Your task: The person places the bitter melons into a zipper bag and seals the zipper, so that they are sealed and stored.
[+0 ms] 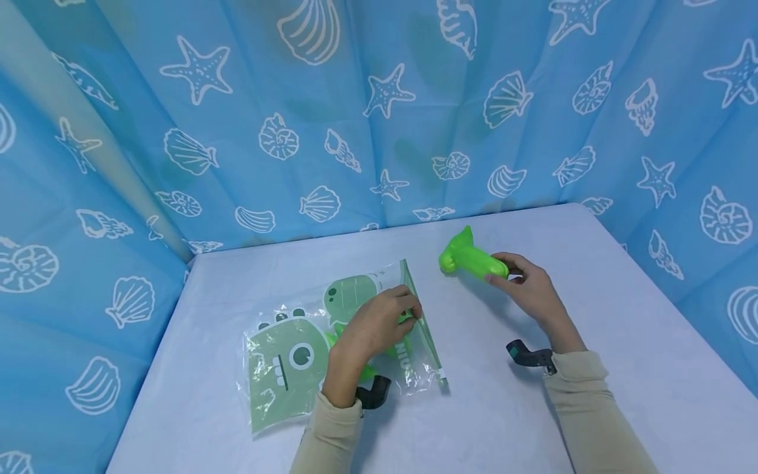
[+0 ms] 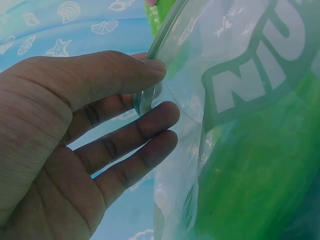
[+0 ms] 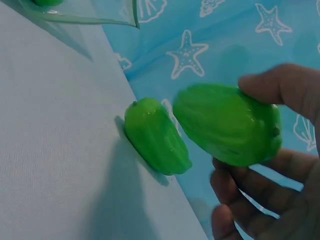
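In the head view, my right hand (image 1: pixel 530 289) holds a bright green ridged toy fruit (image 3: pixel 227 124) by its near end, thumb on one side and fingers on the other. A second green toy fruit (image 3: pixel 156 136) lies on the table just beyond it. My left hand (image 1: pixel 381 322) pinches the zip edge of a clear plastic bag (image 1: pixel 290 368) printed with a green dinosaur face. Thumb and forefinger grip that rim, while the other fingers (image 2: pixel 150 122) are spread beside the film. More bright green shapes show inside the bag, partly hidden by the print and my left hand.
A white cloth covers the table (image 1: pixel 474 408). Blue curtains (image 1: pixel 379 151) with white shells and starfish stand behind it and along both sides. A black wrist camera mount (image 1: pixel 530 357) sits at each sleeve. The bag's zip strip (image 1: pixel 423 322) runs along its right side.
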The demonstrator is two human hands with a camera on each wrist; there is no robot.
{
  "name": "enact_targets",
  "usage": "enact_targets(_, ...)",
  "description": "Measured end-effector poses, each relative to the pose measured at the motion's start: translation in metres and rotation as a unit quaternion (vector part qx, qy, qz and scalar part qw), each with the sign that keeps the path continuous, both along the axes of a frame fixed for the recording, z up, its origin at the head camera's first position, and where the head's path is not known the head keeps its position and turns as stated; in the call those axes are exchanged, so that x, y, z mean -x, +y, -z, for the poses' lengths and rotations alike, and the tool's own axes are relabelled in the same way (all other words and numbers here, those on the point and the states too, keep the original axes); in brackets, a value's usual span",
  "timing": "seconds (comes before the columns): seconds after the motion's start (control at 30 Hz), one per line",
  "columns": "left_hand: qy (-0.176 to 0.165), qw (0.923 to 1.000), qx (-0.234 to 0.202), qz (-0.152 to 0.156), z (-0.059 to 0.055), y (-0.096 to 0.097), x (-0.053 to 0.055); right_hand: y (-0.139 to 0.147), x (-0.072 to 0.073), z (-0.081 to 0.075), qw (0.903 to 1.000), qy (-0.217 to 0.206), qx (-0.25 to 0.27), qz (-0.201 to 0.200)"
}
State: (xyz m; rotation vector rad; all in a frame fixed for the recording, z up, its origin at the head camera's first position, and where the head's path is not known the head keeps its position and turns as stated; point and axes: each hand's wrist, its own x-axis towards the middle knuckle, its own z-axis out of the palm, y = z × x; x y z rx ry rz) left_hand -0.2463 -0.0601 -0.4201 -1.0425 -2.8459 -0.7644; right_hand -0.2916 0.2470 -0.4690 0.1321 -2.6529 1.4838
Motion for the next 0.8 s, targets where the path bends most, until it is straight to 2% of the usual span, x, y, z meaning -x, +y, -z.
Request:
enact_targets(0.2,0.004,1.0000,-0.003,0.004,0.000,0.001,0.000,-0.004,-0.004,-0.001,0.9979,-0.013,-0.011,-0.062)
enact_targets(0.47,0.007,1.0000,-0.002,0.005,-0.001,0.001,0.001,-0.007,-0.005,-0.003,0.9949,-0.011,-0.027,-0.097)
enact_targets(0.8,0.006,0.9999,-0.006,0.007,0.002,0.001,0.000,-0.015,-0.005,0.007,0.9833,-0.023,-0.048,-0.174)
